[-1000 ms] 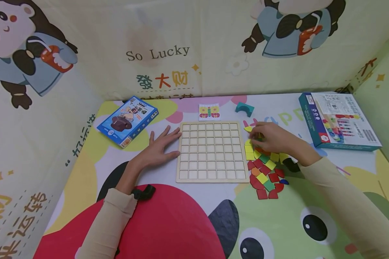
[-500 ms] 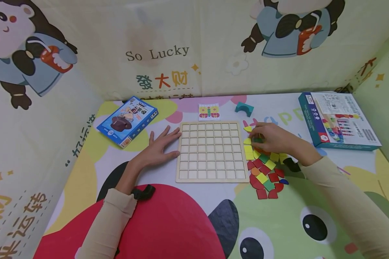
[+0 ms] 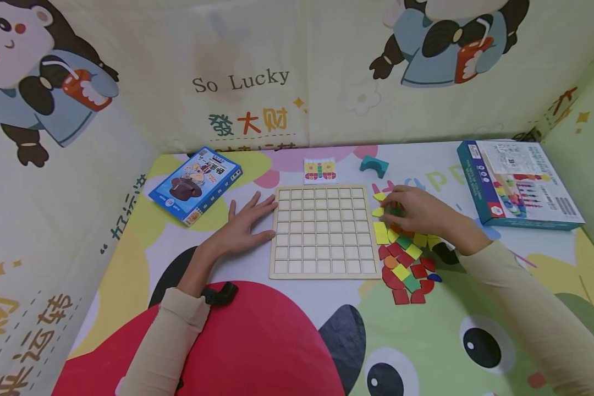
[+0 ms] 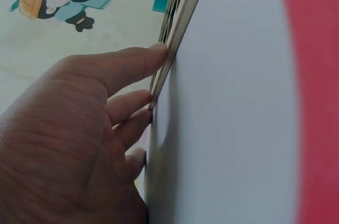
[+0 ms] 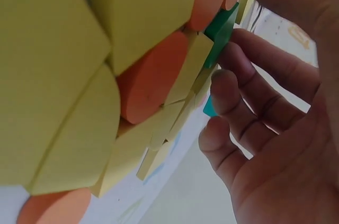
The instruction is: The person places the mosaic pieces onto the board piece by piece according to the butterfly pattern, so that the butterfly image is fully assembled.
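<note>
My left hand point(image 3: 242, 224) lies with spread fingers at the left edge of a wooden grid board point(image 3: 325, 231); in the left wrist view its thumb and fingertips touch the board's rim point(image 4: 183, 28). The board's square cells hold no pieces. At the board's upper right, my right hand point(image 3: 411, 209) bends over the loose coloured tiles, pinching a small yellow tile point(image 3: 378, 212) between thumb and forefinger. In the right wrist view the other fingers curl beside a green tile point(image 5: 221, 30), and an orange round tile point(image 5: 153, 78) lies among yellow ones. The palm hides part of the pile in the head view.
Red tiles point(image 3: 401, 297) and others spread right of the board. A butterfly pattern card point(image 3: 319, 171) and a teal arch block point(image 3: 374, 166) lie behind it. A blue box point(image 3: 195, 184) stands left, a larger box point(image 3: 522, 184) right.
The small yellow tile at the right fingertips has shifted slightly away from the yellow squares, toward the back of the table. The left hand and the board have stayed in place.
</note>
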The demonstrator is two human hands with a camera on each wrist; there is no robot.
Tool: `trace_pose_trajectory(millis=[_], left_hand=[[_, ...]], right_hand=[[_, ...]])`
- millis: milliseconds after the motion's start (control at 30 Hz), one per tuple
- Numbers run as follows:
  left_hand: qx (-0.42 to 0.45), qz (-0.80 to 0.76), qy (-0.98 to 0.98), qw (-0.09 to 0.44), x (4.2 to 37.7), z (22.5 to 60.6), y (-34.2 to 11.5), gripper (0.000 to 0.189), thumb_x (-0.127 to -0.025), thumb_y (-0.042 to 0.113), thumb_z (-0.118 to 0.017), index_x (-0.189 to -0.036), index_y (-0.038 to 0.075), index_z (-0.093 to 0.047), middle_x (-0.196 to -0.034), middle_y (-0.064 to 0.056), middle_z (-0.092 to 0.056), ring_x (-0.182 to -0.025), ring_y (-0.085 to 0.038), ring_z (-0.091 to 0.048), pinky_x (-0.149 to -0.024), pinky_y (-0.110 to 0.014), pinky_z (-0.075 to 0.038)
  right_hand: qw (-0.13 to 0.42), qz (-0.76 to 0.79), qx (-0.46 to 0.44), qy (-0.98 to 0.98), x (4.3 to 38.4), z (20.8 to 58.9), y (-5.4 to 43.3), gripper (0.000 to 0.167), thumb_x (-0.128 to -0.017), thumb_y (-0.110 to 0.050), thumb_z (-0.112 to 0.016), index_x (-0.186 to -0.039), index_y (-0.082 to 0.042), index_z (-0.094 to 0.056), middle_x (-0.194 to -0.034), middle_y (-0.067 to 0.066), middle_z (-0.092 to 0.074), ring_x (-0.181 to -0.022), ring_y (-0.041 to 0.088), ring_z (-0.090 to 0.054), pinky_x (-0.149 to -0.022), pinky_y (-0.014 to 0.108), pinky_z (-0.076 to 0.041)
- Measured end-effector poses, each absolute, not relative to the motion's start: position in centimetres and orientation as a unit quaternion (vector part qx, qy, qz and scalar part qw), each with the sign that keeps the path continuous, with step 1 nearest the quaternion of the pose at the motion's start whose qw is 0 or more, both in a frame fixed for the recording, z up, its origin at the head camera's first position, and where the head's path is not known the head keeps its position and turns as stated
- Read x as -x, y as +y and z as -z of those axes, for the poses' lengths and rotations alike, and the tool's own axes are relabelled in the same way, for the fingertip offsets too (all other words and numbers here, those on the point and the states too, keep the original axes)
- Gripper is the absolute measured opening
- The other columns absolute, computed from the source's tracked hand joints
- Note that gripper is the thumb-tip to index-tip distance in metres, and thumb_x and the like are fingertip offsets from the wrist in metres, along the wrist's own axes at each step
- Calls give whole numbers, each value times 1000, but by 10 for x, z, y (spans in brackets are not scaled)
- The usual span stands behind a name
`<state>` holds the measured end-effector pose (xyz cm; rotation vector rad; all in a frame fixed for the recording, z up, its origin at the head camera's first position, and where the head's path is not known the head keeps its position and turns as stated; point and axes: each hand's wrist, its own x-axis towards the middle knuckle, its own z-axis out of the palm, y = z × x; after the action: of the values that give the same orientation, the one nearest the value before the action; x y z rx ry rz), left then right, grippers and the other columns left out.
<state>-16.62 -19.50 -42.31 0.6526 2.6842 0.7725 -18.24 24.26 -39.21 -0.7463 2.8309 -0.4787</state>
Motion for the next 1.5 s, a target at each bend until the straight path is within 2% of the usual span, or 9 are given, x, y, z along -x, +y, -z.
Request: trace_pose_trajectory(millis=[200, 467, 800, 900, 1033, 1100, 1200, 1333, 1500], left_hand=[[-223, -269, 927, 138, 166, 423, -195, 80, -98, 49, -67, -168, 27, -34, -179, 5, -22, -170, -29, 0, -126, -73, 19], [-223, -272, 926, 138, 166, 424, -195, 81, -98, 49, -67, -168, 27, -33, -179, 5, -22, -170, -29, 1, -126, -73, 19], [-226, -275, 925, 135, 166, 424, -194, 80, -98, 47, -67, -167, 25, -35, -179, 3, -23, -170, -31, 0, -125, -75, 20], [-227, -275, 925, 134, 166, 424, -194, 80, -97, 47, -67, -167, 25, -35, -179, 2, -23, -170, -31, 0, -125, -74, 20], [-227, -272, 926, 133, 166, 424, -195, 81, -97, 48, -67, -167, 25, -34, -179, 2, -23, -170, -32, 0, -125, -74, 20], [-226, -271, 926, 134, 167, 424, -195, 81, -97, 48, -67, -167, 25, -34, -179, 2, -23, -170, -31, 1, -125, -75, 19], [-225, -270, 926, 136, 167, 424, -195, 81, -98, 49, -67, -168, 25, -34, -179, 4, -23, -170, -29, 1, -125, -74, 20], [-223, -272, 926, 138, 167, 423, -195, 80, -98, 49, -66, -168, 26, -34, -179, 6, -23, -170, -27, 2, -126, -72, 20], [-224, -277, 924, 136, 167, 424, -196, 80, -98, 48, -68, -167, 25, -35, -179, 3, -23, -170, -30, 1, -125, -74, 20]], right_hand=[[87, 158, 241, 954, 183, 393, 241, 34, -93, -26, -83, -119, -4, -78, -116, 14, -73, -102, 26, -66, -86, 43, -65], [88, 159, 242, 953, 184, 394, 241, 36, -94, -21, -81, -126, -4, -75, -108, 12, -71, -96, 23, -65, -84, 42, -65], [86, 153, 244, 954, 185, 395, 241, 37, -94, -21, -81, -123, 0, -75, -105, 11, -71, -95, 24, -62, -85, 42, -61], [85, 154, 241, 954, 186, 392, 237, 36, -95, -23, -80, -122, -1, -75, -105, 11, -72, -103, 30, -66, -92, 46, -62], [86, 161, 234, 955, 188, 386, 226, 35, -95, -26, -79, -121, -2, -74, -108, 11, -73, -106, 30, -67, -93, 46, -62], [85, 165, 233, 954, 189, 384, 217, 34, -95, -26, -79, -119, -3, -75, -107, 10, -71, -98, 24, -64, -86, 42, -61], [82, 165, 235, 954, 192, 382, 201, 32, -95, -27, -78, -117, -4, -75, -106, 9, -70, -96, 22, -62, -84, 39, -59], [78, 158, 245, 953, 197, 382, 178, 31, -96, -29, -78, -116, -6, -75, -107, 9, -70, -98, 23, -63, -86, 40, -60], [80, 161, 261, 949, 202, 383, 150, 32, -96, -31, -77, -117, -7, -75, -109, 9, -70, -100, 24, -65, -89, 41, -62]])
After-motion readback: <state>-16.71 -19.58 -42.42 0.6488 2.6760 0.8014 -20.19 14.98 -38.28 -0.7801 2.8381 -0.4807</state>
